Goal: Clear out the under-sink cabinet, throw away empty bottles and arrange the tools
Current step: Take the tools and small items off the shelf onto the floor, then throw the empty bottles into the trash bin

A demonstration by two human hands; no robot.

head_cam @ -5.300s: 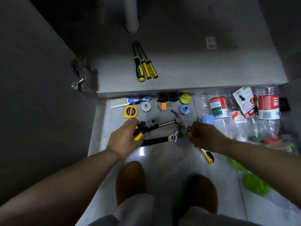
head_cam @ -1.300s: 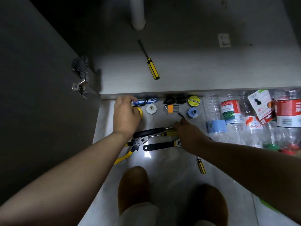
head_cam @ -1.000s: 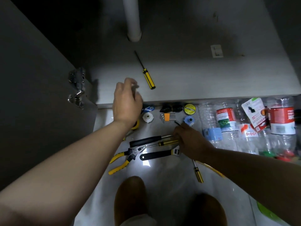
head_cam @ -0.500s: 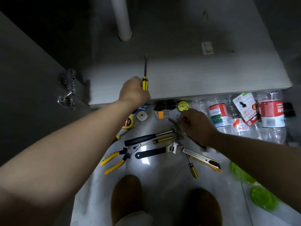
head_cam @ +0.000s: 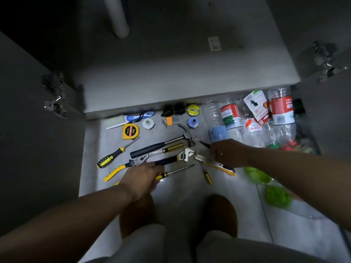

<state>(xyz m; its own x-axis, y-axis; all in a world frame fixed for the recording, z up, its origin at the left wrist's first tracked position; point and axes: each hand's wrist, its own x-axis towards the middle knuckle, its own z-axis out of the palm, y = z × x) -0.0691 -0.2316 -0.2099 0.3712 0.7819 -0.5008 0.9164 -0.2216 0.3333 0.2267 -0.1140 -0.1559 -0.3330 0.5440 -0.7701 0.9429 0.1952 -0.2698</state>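
Note:
The tools lie in a cluster on the floor in front of the open cabinet (head_cam: pixel 171 73), whose shelf holds nothing. My left hand (head_cam: pixel 141 177) is closed over the handle of a yellow-and-black screwdriver (head_cam: pixel 178 169) lying low beside the adjustable wrench (head_cam: pixel 178 157). My right hand (head_cam: pixel 228 152) grips a thin dark pointed tool (head_cam: pixel 202 142) just right of the hammer (head_cam: pixel 163 145). Yellow pliers (head_cam: pixel 115 170), another screwdriver (head_cam: pixel 110 157), a small screwdriver (head_cam: pixel 206 173) and a utility knife (head_cam: pixel 216 164) lie around them. Empty plastic bottles (head_cam: pixel 229 116) are heaped at the right.
A tape measure (head_cam: pixel 131 131), brush (head_cam: pixel 121 120), hex keys (head_cam: pixel 171 120) and tape rolls (head_cam: pixel 193 109) line the cabinet's base. A white pipe (head_cam: pixel 117 16) stands inside at the back. Both doors hang open with hinges (head_cam: pixel 55 93) exposed. Green bottles (head_cam: pixel 258 175) lie right of my knees.
My left hand took the last screwdriver off the cabinet shelf and brought it down to the floor beside the wrench. My right hand shifted right, past the hammer head.

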